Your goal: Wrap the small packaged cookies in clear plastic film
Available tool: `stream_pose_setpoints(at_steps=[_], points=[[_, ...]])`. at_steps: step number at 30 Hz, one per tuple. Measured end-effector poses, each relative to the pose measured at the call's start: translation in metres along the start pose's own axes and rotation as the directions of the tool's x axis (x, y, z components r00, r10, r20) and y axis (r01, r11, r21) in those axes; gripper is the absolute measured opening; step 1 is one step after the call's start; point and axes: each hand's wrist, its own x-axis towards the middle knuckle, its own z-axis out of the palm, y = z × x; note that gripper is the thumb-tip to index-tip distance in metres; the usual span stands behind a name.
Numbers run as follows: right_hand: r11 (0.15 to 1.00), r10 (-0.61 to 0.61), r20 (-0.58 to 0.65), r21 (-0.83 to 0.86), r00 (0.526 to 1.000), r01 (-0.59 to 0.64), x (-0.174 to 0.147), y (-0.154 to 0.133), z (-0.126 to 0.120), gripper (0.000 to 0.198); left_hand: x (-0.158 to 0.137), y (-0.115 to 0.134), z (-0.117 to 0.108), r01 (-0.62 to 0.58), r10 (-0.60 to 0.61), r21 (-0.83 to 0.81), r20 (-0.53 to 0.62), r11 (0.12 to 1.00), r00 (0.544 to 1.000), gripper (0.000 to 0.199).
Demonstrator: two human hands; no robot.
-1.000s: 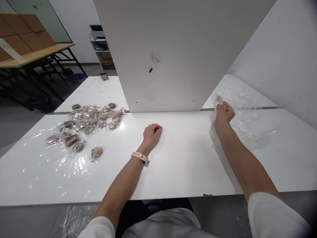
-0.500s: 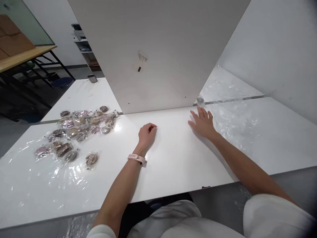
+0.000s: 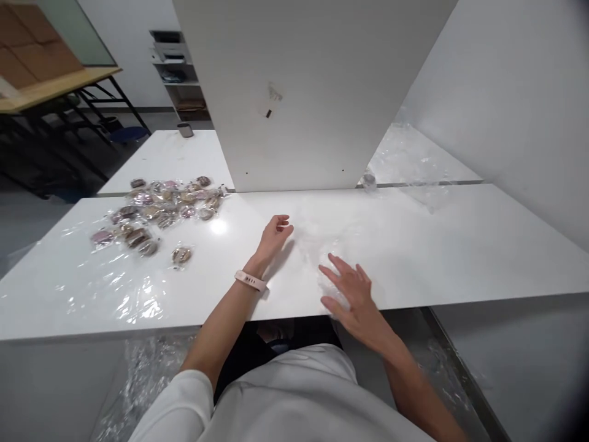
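My left hand [image 3: 273, 238], with a pink band [image 3: 251, 280] on its wrist, hovers just over the white table [image 3: 418, 245]. Its fingers are loosely curled, a gap shows between thumb and forefinger, and nothing is visible in it. Near the front edge my right hand [image 3: 352, 294] has its fingers spread over a thin clear plastic film [image 3: 324, 279]. The film is blurred, and its outline on the white surface is hard to make out. To the left, nearest my left hand, lies a single clear-wrapped round cookie [image 3: 181, 255].
Several wrapped cookies [image 3: 156, 209] are heaped at the left, some with pink or brown tops. A tall white panel [image 3: 313, 92] stands at the table's back. More clear film [image 3: 427, 190] lies at the back right. A metal cup [image 3: 184, 129] sits on the farther table.
My right hand has moved from the back right toward the front middle, and clear film from the right side now lies under it. My left hand's fingers have parted slightly. The view has shifted.
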Motion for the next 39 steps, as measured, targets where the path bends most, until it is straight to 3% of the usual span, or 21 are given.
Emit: stream_pose_setpoints(at_steps=[2,4,6,9,11,13,17,19,21,24,26,28,29,30,31,33,34,36,39], points=[[0.996,0.089,-0.200,0.030,0.976,-0.084,0.006,0.000,-0.017,0.043,-0.032,0.004,-0.008,-0.024,0.028,0.055,-0.073,0.998,0.997,0.040],[0.959,0.278,-0.301,0.038,0.912,-0.280,0.012,0.020,-0.024,0.045,-0.066,0.005,-0.017,-0.064,0.081,0.098,-0.185,0.993,0.979,0.039],[0.905,0.425,-0.185,0.087,0.886,-0.416,0.020,0.042,-0.017,0.049,-0.095,0.004,-0.021,-0.051,0.062,0.054,-0.243,0.997,0.968,0.040],[0.826,0.461,0.078,0.326,0.884,-0.460,0.035,0.042,0.006,0.044,-0.118,0.001,-0.015,0.114,-0.136,-0.249,-0.075,0.962,0.988,0.050],[0.763,0.379,0.128,0.517,0.917,-0.387,0.045,0.018,0.019,0.044,-0.119,0.001,-0.007,0.241,-0.225,-0.489,0.091,0.838,0.970,0.054],[0.721,0.216,0.125,0.649,0.968,-0.244,0.053,-0.012,0.023,0.039,-0.114,0.003,0.000,0.310,-0.230,-0.659,0.208,0.686,0.951,0.047],[0.639,-0.076,0.053,0.769,0.996,0.008,0.062,-0.047,0.012,0.019,-0.103,0.005,-0.002,0.367,-0.185,-0.796,0.318,0.482,0.930,0.034],[0.667,-0.147,0.005,0.739,0.989,0.095,0.063,-0.053,0.006,0.016,-0.102,0.005,-0.006,0.358,-0.193,-0.832,0.303,0.424,0.933,0.034],[0.755,-0.235,-0.002,0.629,0.972,0.184,0.065,-0.060,0.004,0.017,-0.100,0.005,-0.008,0.366,-0.186,-0.859,0.319,0.358,0.929,0.040],[0.826,-0.411,0.095,0.460,0.907,0.326,0.067,-0.077,0.005,0.019,-0.095,0.004,-0.010,0.457,-0.209,-0.839,0.410,0.294,0.888,0.055],[0.806,-0.498,0.156,0.446,0.853,0.389,0.065,-0.084,0.002,0.017,-0.092,0.002,-0.021,0.439,-0.309,-0.823,0.339,0.361,0.889,0.052],[0.807,-0.454,0.138,0.483,0.880,0.341,0.059,-0.077,-0.004,0.021,-0.093,-0.002,-0.045,0.315,-0.383,-0.825,0.131,0.469,0.914,0.039],[0.832,-0.357,0.092,0.484,0.930,0.272,0.056,-0.068,-0.007,0.025,-0.098,-0.004,-0.060,0.228,-0.394,-0.812,-0.002,0.538,0.919,0.036],[0.874,-0.199,0.028,0.458,0.980,0.164,0.054,-0.055,-0.009,0.029,-0.104,-0.006,-0.077,0.143,-0.393,-0.780,-0.140,0.609,0.909,0.037],[0.912,-0.002,-0.044,0.410,0.999,0.020,0.053,-0.041,-0.009,0.034,-0.112,-0.007,-0.092,0.070,-0.377,-0.724,-0.271,0.686,0.886,0.038],[0.908,0.348,-0.140,0.295,0.927,-0.296,0.055,-0.011,-0.001,0.049,-0.132,-0.009,-0.114,-0.040,-0.287,-0.541,-0.505,0.840,0.814,0.043],[0.875,0.453,-0.139,0.258,0.881,-0.410,0.058,0.001,0.007,0.057,-0.142,-0.010,-0.119,-0.075,-0.214,-0.431,-0.584,0.899,0.783,0.047],[0.838,0.507,-0.044,0.261,0.861,-0.480,0.067,0.014,0.025,0.069,-0.155,-0.011,-0.115,-0.096,-0.077,-0.239,-0.622,0.966,0.780,0.056],[0.823,0.363,0.066,0.445,0.930,-0.353,0.081,0.012,0.048,0.069,-0.153,-0.009,-0.092,-0.038,0.012,-0.041,-0.510,0.998,0.860,0.086]])
